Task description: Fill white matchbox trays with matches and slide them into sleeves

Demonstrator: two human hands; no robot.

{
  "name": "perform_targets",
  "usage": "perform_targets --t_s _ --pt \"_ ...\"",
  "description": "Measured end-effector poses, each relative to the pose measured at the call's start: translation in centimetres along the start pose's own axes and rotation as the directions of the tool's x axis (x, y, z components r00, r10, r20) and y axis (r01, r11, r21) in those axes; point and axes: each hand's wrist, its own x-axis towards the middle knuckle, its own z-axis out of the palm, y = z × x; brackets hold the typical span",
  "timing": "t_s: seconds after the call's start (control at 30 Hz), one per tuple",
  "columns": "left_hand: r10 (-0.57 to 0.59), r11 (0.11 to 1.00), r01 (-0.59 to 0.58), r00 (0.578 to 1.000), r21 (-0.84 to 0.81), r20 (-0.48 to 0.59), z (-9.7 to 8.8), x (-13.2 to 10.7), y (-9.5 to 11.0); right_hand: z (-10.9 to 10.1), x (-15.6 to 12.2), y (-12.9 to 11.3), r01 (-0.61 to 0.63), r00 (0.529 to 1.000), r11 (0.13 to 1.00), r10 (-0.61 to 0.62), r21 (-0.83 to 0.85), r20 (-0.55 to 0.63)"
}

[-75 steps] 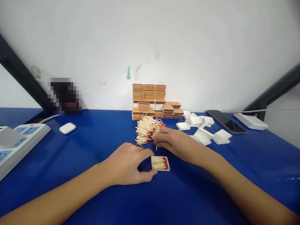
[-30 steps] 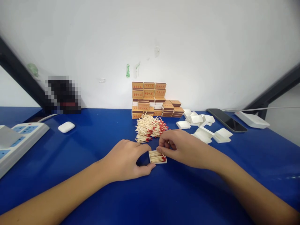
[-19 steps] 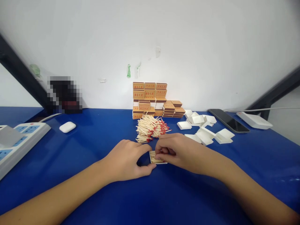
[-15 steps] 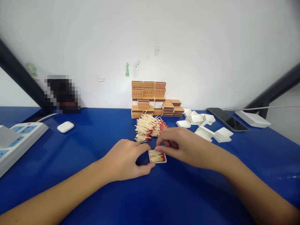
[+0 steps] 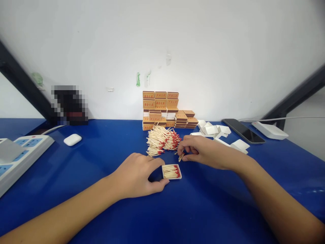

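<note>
A small white matchbox tray (image 5: 172,179) lies on the blue table, with matches (image 5: 170,171) inside it, red heads to the right. My left hand (image 5: 142,174) grips the tray at its left end, forefinger at the far corner and thumb along the near edge. Just beyond the tray, my right hand (image 5: 203,150) pinches a few matches (image 5: 181,157) between thumb and fingertips, slightly above the table. A large heap of loose matches (image 5: 162,139) lies beyond both hands, most red heads pointing right.
Stacked matchboxes (image 5: 160,103) stand against the white wall behind the heap. Empty white trays (image 5: 210,129) lie to the right, near a phone (image 5: 243,131) and a white flat device (image 5: 270,130). At left are a white case (image 5: 72,139) and a power strip (image 5: 38,152).
My right hand has moved off the tray, up and to the right, and now shows a few matches in its fingertips. My left hand keeps its place at the tray.
</note>
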Motion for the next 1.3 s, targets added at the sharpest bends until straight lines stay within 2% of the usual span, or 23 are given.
perform_targets --t_s 0.3,0.67,0.87,1.03,1.17,1.3 --pt "-0.015 1.0 0.014 0.999 0.024 0.041 -0.1 0.1 0.0 0.3 -0.2 -0.2 -0.144 0.988 0.989 0.144 -0.017 0.053" --pt "-0.037 0.999 0.038 0.999 -0.012 0.039 -0.2 0.0 -0.1 0.5 -0.6 -0.4 -0.084 0.994 0.996 0.084 -0.002 0.065" --pt "-0.047 0.999 0.047 0.999 -0.017 0.021 -0.1 0.1 -0.2 0.4 -0.9 -2.8 0.006 0.999 0.994 -0.01 0.109 0.036" --pt "-0.053 0.998 0.054 0.998 -0.027 0.032 -0.1 0.1 -0.1 2.0 -1.0 -4.9 0.035 0.998 0.996 -0.04 0.087 0.057" --pt "-0.059 0.998 0.06 0.998 -0.033 0.034 -0.1 0.1 -0.1 2.8 -0.7 -5.3 0.045 0.999 0.999 -0.045 0.019 0.03" --pt "-0.061 0.998 0.061 0.998 -0.033 0.029 -0.1 0.1 -0.1 2.7 -0.7 -5.3 0.066 0.998 0.997 -0.066 0.029 -0.009"
